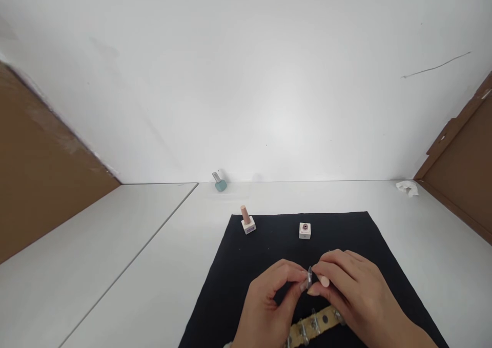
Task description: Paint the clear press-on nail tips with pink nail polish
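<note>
Both hands meet over a black mat (269, 256). My left hand (269, 302) pinches a small clear false nail tip (308, 277) between thumb and fingers. My right hand (353, 291) is closed on a pale peach polish cap with its brush (322, 281), held against that tip. Below the hands lies a tan strip (319, 325) carrying more clear nail tips. An open square polish bottle (305, 230) stands on the mat beyond the hands. A second square bottle with a peach cap (248, 222) stands at the mat's far left corner.
A teal polish bottle with a silver cap (220, 182) stands by the white wall. A crumpled white scrap (407, 187) lies at the far right of the white table (134, 245). Brown board panels (42, 179) flank both sides.
</note>
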Tool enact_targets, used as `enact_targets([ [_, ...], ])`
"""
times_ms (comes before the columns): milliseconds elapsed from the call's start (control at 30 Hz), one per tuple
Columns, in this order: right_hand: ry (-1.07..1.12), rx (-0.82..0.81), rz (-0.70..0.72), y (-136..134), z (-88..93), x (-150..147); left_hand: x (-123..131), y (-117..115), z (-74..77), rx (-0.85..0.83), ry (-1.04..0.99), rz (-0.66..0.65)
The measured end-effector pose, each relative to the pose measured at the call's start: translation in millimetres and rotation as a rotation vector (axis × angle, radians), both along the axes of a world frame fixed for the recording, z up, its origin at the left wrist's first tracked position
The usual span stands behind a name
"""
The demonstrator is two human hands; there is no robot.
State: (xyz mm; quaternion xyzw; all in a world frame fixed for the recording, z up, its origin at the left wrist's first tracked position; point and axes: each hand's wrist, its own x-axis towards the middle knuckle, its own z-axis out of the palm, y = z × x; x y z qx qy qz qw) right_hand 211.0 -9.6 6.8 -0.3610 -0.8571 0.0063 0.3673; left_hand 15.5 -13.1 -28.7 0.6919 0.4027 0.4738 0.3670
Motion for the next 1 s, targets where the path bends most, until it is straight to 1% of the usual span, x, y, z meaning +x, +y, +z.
enact_targets([
  [100,-0.002,-0.003,0.002,0,0.1,0,0,0,-0.3,-0.022,-0.006,0.001],
  [167,0.011,0.02,-0.009,-1,0.0,1,-1,0,-0.1,-0.076,-0.014,0.035],
  [233,0.071,0.002,-0.054,-2,0.3,5,-3,1,0.8,-0.154,-0.022,0.067],
  [267,0.139,-0.031,-0.099,-3,0.8,8,-3,1,1.5,-0.191,-0.024,0.077],
  [333,0.344,-0.15,-0.22,-4,2.7,14,-4,1,2.9,-0.234,-0.022,0.081],
  [367,0.46,-0.23,-0.26,-5,4.1,17,-4,1,3.5,-0.238,-0.018,0.08],
  [400,0.571,-0.314,-0.269,-5,5.6,19,-4,1,3.9,-0.229,-0.012,0.077],
  [433,0.662,-0.401,-0.243,-4,7.2,21,-3,1,4.1,-0.212,-0.007,0.07],
  [500,0.768,-0.587,-0.122,-4,10.0,20,-2,0,4.2,-0.174,0.004,0.047],
  [567,0.798,-0.73,-0.024,-5,11.2,16,-1,0,4.0,-0.15,0.017,0.02],
  [600,0.793,-0.776,-0.013,-6,11.0,13,-1,-1,3.8,-0.144,0.023,0.006],
  [667,0.775,-0.795,-0.067,-7,8.9,9,-1,-1,3.1,-0.139,0.034,-0.018],
  [767,0.786,-0.713,-0.215,-7,4.5,7,-3,-1,1.6,-0.158,0.047,-0.037],
  [800,0.797,-0.694,-0.23,-7,3.7,8,-3,-1,1.3,-0.17,0.053,-0.039],
  [833,0.806,-0.695,-0.213,-6,3.5,8,-3,-1,1.3,-0.183,0.059,-0.038],
  [933,0.811,-0.764,-0.1,-4,5.3,9,-1,-1,3.8,-0.204,0.065,-0.032],
  [1000,0.792,-0.787,-0.102,-4,6.4,8,1,-2,6.7,-0.198,0.055,-0.016],
])
